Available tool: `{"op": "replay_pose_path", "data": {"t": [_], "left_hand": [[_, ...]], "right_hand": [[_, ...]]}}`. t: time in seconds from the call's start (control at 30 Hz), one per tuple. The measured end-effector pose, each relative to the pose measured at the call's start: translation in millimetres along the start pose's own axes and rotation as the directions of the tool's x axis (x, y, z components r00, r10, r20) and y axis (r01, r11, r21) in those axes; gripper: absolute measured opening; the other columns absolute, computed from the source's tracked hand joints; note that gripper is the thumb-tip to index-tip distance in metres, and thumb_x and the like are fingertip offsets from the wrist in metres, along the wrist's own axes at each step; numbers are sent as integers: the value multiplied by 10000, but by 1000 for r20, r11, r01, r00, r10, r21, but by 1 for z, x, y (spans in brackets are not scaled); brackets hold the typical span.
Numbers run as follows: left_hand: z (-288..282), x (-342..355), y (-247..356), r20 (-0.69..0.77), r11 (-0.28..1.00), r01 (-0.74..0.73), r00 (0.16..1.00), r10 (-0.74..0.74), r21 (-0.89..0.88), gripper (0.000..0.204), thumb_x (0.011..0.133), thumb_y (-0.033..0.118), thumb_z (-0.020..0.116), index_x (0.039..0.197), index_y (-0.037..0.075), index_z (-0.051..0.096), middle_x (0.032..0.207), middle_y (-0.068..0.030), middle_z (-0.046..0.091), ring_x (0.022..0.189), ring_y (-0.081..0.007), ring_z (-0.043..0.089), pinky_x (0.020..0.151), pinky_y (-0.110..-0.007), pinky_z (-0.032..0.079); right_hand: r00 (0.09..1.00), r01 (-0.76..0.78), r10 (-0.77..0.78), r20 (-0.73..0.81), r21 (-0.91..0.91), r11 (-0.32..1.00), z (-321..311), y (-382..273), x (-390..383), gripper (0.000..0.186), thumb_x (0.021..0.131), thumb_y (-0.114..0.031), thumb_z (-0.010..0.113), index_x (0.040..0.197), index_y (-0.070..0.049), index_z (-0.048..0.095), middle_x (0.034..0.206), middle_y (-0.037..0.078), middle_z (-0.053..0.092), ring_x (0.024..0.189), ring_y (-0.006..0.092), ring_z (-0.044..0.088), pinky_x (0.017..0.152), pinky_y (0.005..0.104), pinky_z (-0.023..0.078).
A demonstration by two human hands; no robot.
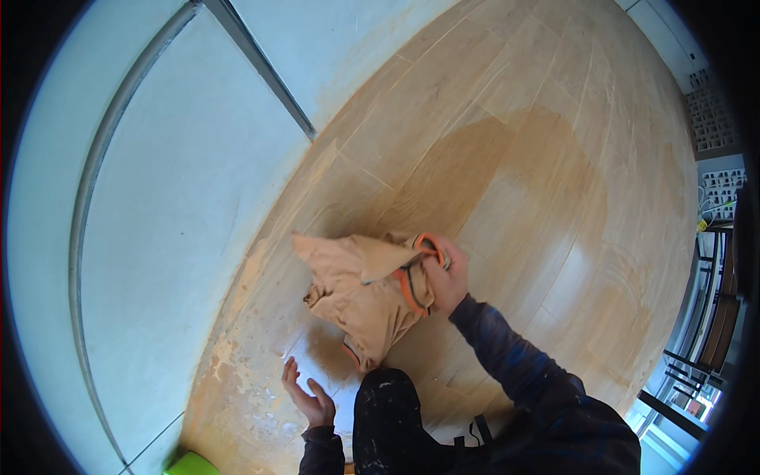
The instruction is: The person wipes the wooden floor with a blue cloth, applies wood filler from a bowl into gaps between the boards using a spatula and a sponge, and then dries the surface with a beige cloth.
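A crumpled tan cloth garment [360, 273] with orange and dark trim hangs above the floor, in the middle of the view. My right hand [448, 277] is closed around its trimmed edge at the right side, and the rest spreads out to the left and down toward my knee. Lower left, my left hand [309, 396] is apart from the garment, its fingers spread and holding nothing. Under it lies a wet-looking, patchy stretch of floor.
The wood-look tiled floor [507, 206] carries tan residue and darker damp patches. A white wall [182, 214] with a grey metal strip [265, 71] runs along the left. Something bright green [190, 464] sits at the bottom left. Dark furniture [708, 332] stands far right.
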State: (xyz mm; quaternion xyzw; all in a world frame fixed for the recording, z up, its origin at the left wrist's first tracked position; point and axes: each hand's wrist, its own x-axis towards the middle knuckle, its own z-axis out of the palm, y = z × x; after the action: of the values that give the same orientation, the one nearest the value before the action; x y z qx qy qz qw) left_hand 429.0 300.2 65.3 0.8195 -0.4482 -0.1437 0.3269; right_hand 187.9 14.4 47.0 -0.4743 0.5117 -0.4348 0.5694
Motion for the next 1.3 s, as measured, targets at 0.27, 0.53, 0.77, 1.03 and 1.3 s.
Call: {"op": "replay_pose_path", "data": {"t": [0.27,0.53,0.77,1.03,1.3], "left_hand": [[151,105,115,411,836,-547,768,491,25,586,916,188,674,1482,84,564,1679,-191,364,1560,-439,292,1255,-606,235],[304,243,208,207,815,-580,798,565,10,691,932,390,674,1559,148,515,1660,-159,388,1583,-396,235,1258,-683,126],[301,244,188,143,899,-438,888,436,-22,781,860,348,719,1579,147,491,1677,-154,369,1581,-394,252,1268,-652,152],[191,157,95,186,951,-194,971,151,241,789,873,324,688,1603,132,459,1709,-159,332,1568,-448,272,1258,-645,176],[92,50,17,189,901,18,976,-110,433,767,904,306,626,1584,10,429,1691,-261,315,1569,-504,220,1270,-643,122]], "right_hand": [[831,171,-502,-238,-750,639,-109,-26,188,821,980,-461,690,1631,-96,347,1600,259,436,1481,446,413,1210,489,352],[927,298,-275,256,-947,124,-77,27,289,942,911,-615,614,1705,-264,247,1687,226,330,1596,470,192,1288,617,120],[818,566,-242,522,-807,170,-29,30,326,920,881,-426,615,1704,-231,252,1558,211,468,1560,486,263,1279,604,197],[607,793,-308,733,-587,164,137,33,180,896,800,-290,633,1627,-62,374,1421,235,527,1436,477,401,1278,572,231],[453,858,-75,888,-412,307,253,50,30,730,832,-437,704,1431,-36,587,1492,195,530,1521,429,326,1300,587,133]]}}
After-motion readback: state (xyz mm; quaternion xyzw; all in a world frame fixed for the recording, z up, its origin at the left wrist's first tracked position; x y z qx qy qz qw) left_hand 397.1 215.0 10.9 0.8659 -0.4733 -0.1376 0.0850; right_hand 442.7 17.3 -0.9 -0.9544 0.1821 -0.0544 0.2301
